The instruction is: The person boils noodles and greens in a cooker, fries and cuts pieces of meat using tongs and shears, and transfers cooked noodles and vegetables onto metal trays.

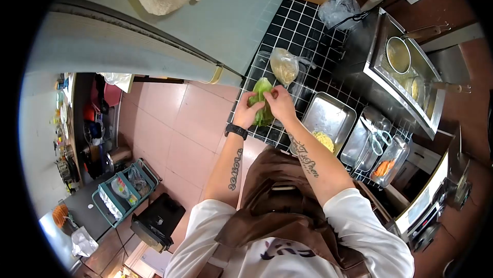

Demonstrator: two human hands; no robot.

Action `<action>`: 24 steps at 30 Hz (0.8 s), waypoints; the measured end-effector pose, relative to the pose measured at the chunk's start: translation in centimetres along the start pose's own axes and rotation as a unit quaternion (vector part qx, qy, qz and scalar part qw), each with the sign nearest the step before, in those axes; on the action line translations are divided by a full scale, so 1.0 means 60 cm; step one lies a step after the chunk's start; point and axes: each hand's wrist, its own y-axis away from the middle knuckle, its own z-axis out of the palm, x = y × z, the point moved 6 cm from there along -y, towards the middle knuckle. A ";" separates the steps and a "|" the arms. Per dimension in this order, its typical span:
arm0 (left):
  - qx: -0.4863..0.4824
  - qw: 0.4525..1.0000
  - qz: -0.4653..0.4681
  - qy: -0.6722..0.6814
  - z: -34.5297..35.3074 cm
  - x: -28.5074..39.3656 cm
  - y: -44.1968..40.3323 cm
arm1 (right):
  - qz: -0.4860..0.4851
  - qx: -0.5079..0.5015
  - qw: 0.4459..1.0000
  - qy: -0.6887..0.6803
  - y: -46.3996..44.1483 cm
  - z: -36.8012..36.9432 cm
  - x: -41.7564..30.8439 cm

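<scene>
A head of green leafy lettuce [262, 87] is between my two hands, over the left edge of the black tiled counter [295, 21]. My left hand [246, 109] is closed around its left side, the fingers bent against the leaves. My right hand [281, 104] pinches the leaves from the right, its fingertips close to those of the left. Just beyond the lettuce lies a tied plastic bag [284, 66] with pale yellowish contents. A see-through container [261, 62] sits behind the lettuce, partly hidden by it.
To the right, a metal tray [331, 111] holds yellow shreds [323, 142]. Scissors [377, 137] lie across a smaller metal tray [354, 147], beside a container of orange pieces [384, 167]. A fryer [377, 62] with a wire strainer [398, 54] stands farther right.
</scene>
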 end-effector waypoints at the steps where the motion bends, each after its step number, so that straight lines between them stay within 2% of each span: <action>1: 0.010 0.999 -0.022 0.049 -0.007 -0.008 -0.003 | 0.014 0.006 1.000 -0.024 -0.007 0.002 0.012; 3: 0.032 0.986 -0.070 0.147 -0.017 -0.009 0.007 | 0.016 -0.003 0.998 -0.056 -0.008 0.004 0.023; 6: -0.104 0.972 -0.066 0.201 0.000 0.008 0.022 | 0.048 -0.135 0.975 -0.170 0.005 0.004 0.017; 7: -0.112 0.964 -0.042 0.239 0.003 0.015 0.029 | 0.017 -0.135 0.973 -0.188 0.019 -0.009 0.001; 10: -0.147 0.977 0.027 0.153 0.014 0.067 0.063 | -0.007 -0.141 0.973 -0.184 0.069 -0.075 -0.042; 12: -0.199 0.972 0.037 0.119 0.031 0.113 0.087 | -0.063 -0.140 0.987 -0.052 0.090 -0.142 -0.068; 14: -0.229 0.970 0.072 0.046 0.044 0.142 0.103 | -0.084 -0.170 0.982 0.005 0.122 -0.215 -0.104; 16: -0.235 0.961 0.118 -0.082 0.044 0.191 0.121 | -0.126 -0.125 0.974 0.141 0.152 -0.287 -0.139; 17: -0.234 0.953 0.138 -0.132 0.044 0.221 0.131 | -0.096 -0.119 0.973 0.172 0.165 -0.322 -0.148; 18: -0.230 0.943 0.156 -0.181 0.044 0.239 0.136 | -0.120 -0.111 0.971 0.173 0.169 -0.357 -0.136; 19: -0.252 0.942 0.170 -0.145 0.046 0.250 0.137 | -0.095 -0.090 0.987 0.096 0.173 -0.389 -0.114; 20: -0.282 0.950 0.129 -0.042 0.057 0.253 0.139 | -0.071 -0.068 0.995 0.018 0.172 -0.414 -0.091; 21: -0.310 0.945 0.082 0.060 0.067 0.254 0.146 | -0.056 -0.063 0.982 -0.168 0.165 -0.415 -0.063; 23: -0.328 0.905 -0.013 0.271 0.101 0.269 0.177 | -0.001 -0.006 0.943 -0.332 0.164 -0.394 -0.024; 24: -0.300 0.903 -0.031 0.306 0.124 0.264 0.176 | 0.043 0.030 0.912 -0.407 0.171 -0.371 -0.019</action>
